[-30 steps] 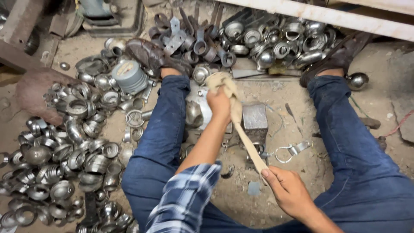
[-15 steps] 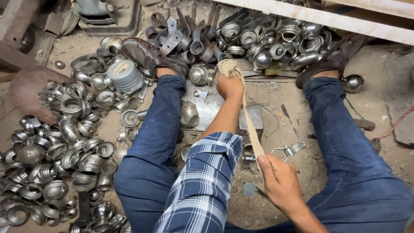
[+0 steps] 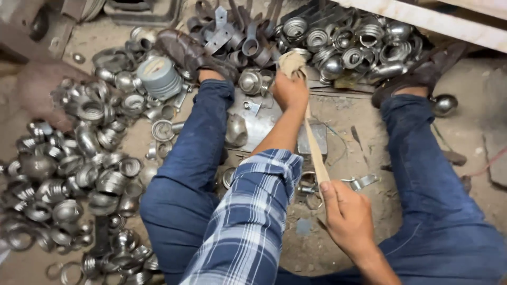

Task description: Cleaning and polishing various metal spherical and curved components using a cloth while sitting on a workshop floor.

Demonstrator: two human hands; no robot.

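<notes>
Nearest, right hand [image 3: 346, 219] closed around the lower end of a tan cloth strip [image 3: 315, 150], pulled taut and slanting up and away. At the far end, left hand [image 3: 288, 89] clenched on the bunched upper end of the same strip, arm stretched out in a plaid sleeve [image 3: 248, 221]. Beneath the strip, between the two hands, a flat metal plate [image 3: 264, 124] on the dirt floor [image 3: 364, 126], with a rounded metal cup [image 3: 236, 131] just left of it and a small ring clip [image 3: 362, 182] close right of the near hand. Risks, as a judgement: strip slipping from either fist under tension, or fraying and snapping against a sharp plate edge; knuckles grazing loose scrap close by. No true containers in view, only loose heaps: ribbed metal rings [image 3: 74, 174] piled well left of both hands, more rings and strap brackets [image 3: 338, 39] heaped just beyond the far hand, a grey ribbed can [image 3: 158, 76] lying on its side, contents not visible.
</notes>
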